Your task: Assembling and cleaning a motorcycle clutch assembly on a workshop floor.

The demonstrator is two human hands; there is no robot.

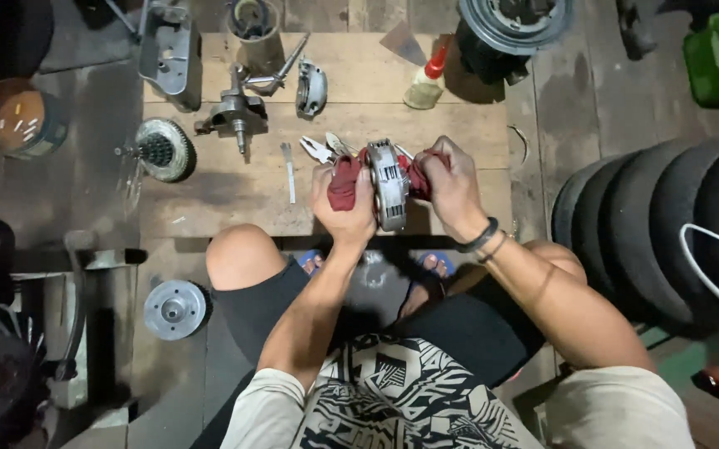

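Observation:
My left hand (341, 204) and my right hand (449, 187) both grip a round grey metal engine part (389, 185), held on edge between them over a wooden board (210, 204). A red rag (344, 183) is wrapped around the part on both sides, bunched under the fingers of each hand. My right wrist wears dark bands. My knees and sandalled feet show below the hands.
On the board lie a crankshaft (235, 112), a toothed clutch disc (162, 150), pliers (318, 150), a metal cover (311, 87), a small oil bottle (426, 81) and a casing (167, 50). Tyres (667, 224) stack at the right. A metal disc (175, 309) lies on the floor at left.

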